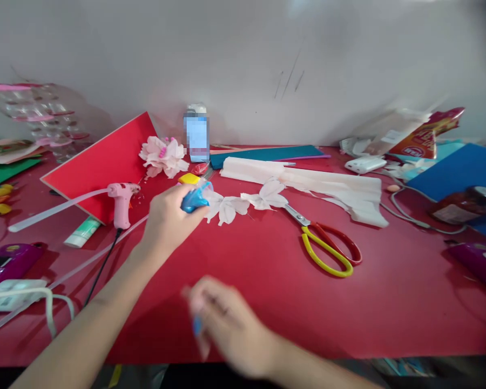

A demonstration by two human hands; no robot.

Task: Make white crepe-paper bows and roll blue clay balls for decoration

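My left hand (170, 213) is closed around a shiny blue plastic-looking piece (195, 199) whose kind I cannot make out. It is held just left of white petal-shaped paper flowers (227, 208) lying flat on the red table. Nearer the front edge, my right hand (224, 324) is smeared by motion, its fingers bent. A small blue bit (197, 324) shows at its fingertips; whether it is gripped is unclear. Behind my left hand lie a yellow object (188, 178) and a pale pink paper flower (164, 156). Scissors (324, 246) with yellow and red handles rest to the right.
A pink glue gun (122, 204) stands at left with its black cord trailing forward, near a red board (105, 162). Cream crepe paper (332, 186) stretches behind the scissors. A phone (196, 138) leans on the wall. Cables and a jar (464, 205) are at right.
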